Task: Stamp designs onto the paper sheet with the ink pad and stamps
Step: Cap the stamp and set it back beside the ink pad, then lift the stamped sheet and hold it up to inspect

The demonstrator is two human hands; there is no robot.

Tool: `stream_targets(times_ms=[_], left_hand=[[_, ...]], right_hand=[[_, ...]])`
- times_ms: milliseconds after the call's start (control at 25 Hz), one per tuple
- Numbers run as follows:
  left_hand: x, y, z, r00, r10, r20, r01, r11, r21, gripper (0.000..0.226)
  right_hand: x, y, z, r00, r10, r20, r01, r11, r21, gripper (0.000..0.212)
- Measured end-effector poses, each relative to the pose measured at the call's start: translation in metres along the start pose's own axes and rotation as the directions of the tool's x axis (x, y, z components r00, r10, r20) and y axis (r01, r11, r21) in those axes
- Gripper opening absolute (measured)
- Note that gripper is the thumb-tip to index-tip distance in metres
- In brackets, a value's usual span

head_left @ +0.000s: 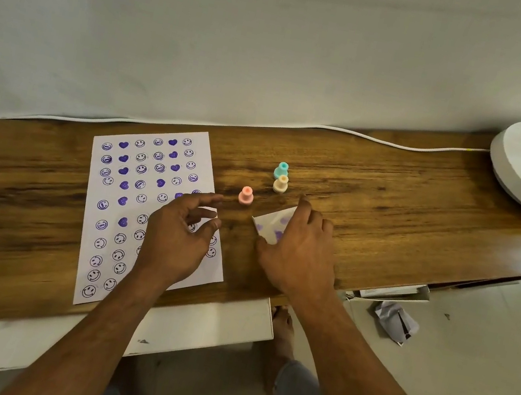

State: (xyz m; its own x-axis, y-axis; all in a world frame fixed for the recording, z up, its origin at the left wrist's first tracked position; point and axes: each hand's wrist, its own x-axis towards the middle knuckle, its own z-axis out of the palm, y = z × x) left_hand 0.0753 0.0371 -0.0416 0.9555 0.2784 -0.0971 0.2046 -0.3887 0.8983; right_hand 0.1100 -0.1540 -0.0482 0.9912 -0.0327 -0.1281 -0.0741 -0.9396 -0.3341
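Your right hand (298,249) presses a purple-stained paper scrap (273,225), perhaps pinching its edge; your left hand (175,238) hovers with loose fingers above the stamped sheet (124,194).

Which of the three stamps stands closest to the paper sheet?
The pink stamp; it stands alone, nearer the paper sheet than the teal stamp and cream stamp.

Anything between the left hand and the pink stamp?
Nothing visible. The left hand hovers over the paper sheet, fingers pointing toward the pink stamp, with only bare table between them. The right hand rests off to the side.
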Motion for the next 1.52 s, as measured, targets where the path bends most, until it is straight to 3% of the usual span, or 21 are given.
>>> stream_targets(times_ms=[320,400,520,640,840,920,1000,1160,1360,1520], left_hand=[[0.004,-0.008,-0.014,0.998,-0.015,-0.057,0.015,1.000,0.002,0.035],[0.005,-0.014,-0.026,0.993,-0.017,-0.114,0.020,1.000,0.019,0.032],[0.009,-0.022,-0.048,0.969,-0.037,-0.246,0.051,0.997,0.051,0.028],[0.011,-0.034,-0.070,0.943,-0.084,-0.323,0.119,0.989,0.092,0.028],[0.015,-0.054,-0.091,0.932,-0.185,-0.311,0.277,0.918,0.285,0.052],[0.017,-0.056,-0.094,0.915,-0.228,-0.332,0.310,0.925,0.220,0.053],[0.021,-0.058,-0.101,0.875,-0.296,-0.383,0.325,0.946,0.012,0.041],[0.025,-0.065,-0.117,0.786,-0.499,-0.365,0.385,0.857,-0.343,0.013],[0.012,-0.051,-0.122,0.854,-0.331,-0.401,0.171,0.907,-0.386,0.023],[-0.011,-0.023,-0.136,0.873,-0.299,-0.385,0.067,0.856,-0.513,0.018]], right_hand=[[-0.002,0.001,-0.008,0.999,0.011,0.050,-0.012,1.000,0.016,0.107],[-0.008,-0.006,-0.014,0.998,-0.012,-0.054,0.013,1.000,0.022,0.100],[-0.022,-0.034,-0.014,0.976,-0.111,-0.186,0.142,0.976,0.165,0.070],[-0.031,-0.070,0.003,0.970,-0.217,-0.106,0.239,0.922,0.304,0.049],[-0.034,-0.103,0.031,0.953,-0.304,0.008,0.293,0.924,0.245,0.062],[-0.033,-0.108,0.037,0.959,-0.283,0.000,0.277,0.939,0.202,0.063],[-0.030,-0.110,0.040,0.967,-0.257,-0.002,0.252,0.948,0.194,0.062],[-0.026,-0.111,0.039,0.969,-0.245,0.019,0.236,0.951,0.198,0.060],[-0.022,-0.109,0.030,0.974,-0.227,0.009,0.209,0.909,0.362,0.043],[-0.021,-0.114,0.002,0.985,-0.161,0.066,0.063,0.683,0.728,0.025]])
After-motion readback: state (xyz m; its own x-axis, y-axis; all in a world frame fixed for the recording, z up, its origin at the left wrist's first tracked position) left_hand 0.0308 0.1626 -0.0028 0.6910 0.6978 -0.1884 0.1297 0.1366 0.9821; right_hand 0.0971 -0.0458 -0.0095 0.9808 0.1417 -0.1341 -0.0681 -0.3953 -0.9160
